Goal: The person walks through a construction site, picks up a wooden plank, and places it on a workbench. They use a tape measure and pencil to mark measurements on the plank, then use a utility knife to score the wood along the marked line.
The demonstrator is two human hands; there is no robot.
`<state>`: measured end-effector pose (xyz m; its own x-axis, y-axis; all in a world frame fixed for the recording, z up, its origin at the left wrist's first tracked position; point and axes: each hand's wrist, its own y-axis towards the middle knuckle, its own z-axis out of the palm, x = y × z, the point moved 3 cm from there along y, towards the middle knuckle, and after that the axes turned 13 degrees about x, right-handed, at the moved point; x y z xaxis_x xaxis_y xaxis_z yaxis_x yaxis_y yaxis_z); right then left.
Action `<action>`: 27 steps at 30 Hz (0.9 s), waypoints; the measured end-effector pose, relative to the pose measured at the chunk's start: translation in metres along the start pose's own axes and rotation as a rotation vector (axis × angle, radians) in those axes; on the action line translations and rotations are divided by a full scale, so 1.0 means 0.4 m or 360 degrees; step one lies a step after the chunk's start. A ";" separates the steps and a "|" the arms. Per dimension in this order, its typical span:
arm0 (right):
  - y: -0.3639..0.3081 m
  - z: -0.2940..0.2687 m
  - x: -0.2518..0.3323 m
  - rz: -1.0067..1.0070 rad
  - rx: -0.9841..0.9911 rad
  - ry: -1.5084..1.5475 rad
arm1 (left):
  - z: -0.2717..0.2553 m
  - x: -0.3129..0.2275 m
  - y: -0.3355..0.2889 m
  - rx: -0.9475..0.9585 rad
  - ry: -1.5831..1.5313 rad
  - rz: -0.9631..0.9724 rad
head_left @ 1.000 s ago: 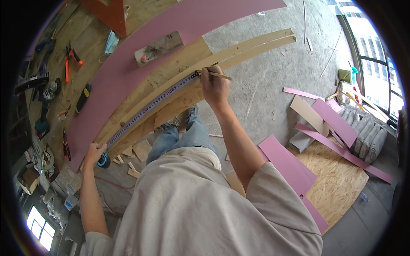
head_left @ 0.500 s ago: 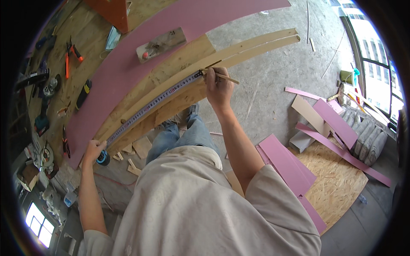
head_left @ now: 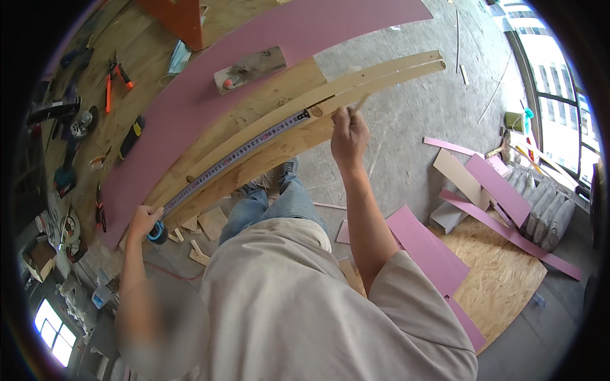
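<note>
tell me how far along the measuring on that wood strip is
Done: tape measure lies stretched along the wood strip, its case pinned by the left hand. In hand: right hand holds a pencil near the tape's end. Left: no mark visible on the wood.

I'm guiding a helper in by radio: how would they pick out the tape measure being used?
Start at the long pink board on the workbench; just below it lie pale wooden planks. Along them runs the tape measure, its case under the left hand, its far end near the right hand. It is the only thin, grey, marked strip on the bare wood.
</note>
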<state>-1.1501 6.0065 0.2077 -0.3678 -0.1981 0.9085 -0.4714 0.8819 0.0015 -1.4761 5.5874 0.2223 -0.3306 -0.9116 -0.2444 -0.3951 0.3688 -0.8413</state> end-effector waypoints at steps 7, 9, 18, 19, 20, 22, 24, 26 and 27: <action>-0.004 0.088 0.040 0.0286 0.0468 -0.0717 | -0.001 0.012 0.001 -0.0028 0.0103 0.0060; 0.000 0.093 0.020 0.0255 0.0397 -0.0537 | -0.009 0.012 0.000 -0.0018 0.0099 0.0036; -0.019 0.015 0.073 0.0344 0.0259 0.0746 | 0.003 0.115 -0.083 0.0281 -0.0382 0.0488; -0.027 0.009 0.088 0.0395 0.0250 0.0817 | 0.015 0.115 -0.117 0.0337 -0.0593 0.0535; -0.039 0.009 0.108 0.0334 0.0319 0.0944 | 0.027 0.106 -0.145 0.0394 -0.0804 0.0596; -0.074 0.057 0.186 0.0274 0.0392 0.1048 | 0.055 0.087 -0.195 0.0448 -0.1208 0.0535; -0.116 0.146 0.228 0.0263 0.0525 0.0931 | 0.109 0.100 -0.173 0.0440 -0.1333 0.0538; -0.181 0.250 0.304 0.0137 0.0660 0.0847 | 0.120 0.024 -0.178 0.0544 -0.1334 0.0588; -0.217 0.305 0.335 0.0087 0.0828 0.0713 | 0.134 -0.009 -0.178 0.0515 -0.1440 0.0581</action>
<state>-1.2561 5.8513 0.2782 -0.0881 0.1356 0.9868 -0.8262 0.5435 -0.1484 -1.4009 5.5549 0.2572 0.4383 -0.5986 -0.6705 -0.1055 0.7066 -0.6997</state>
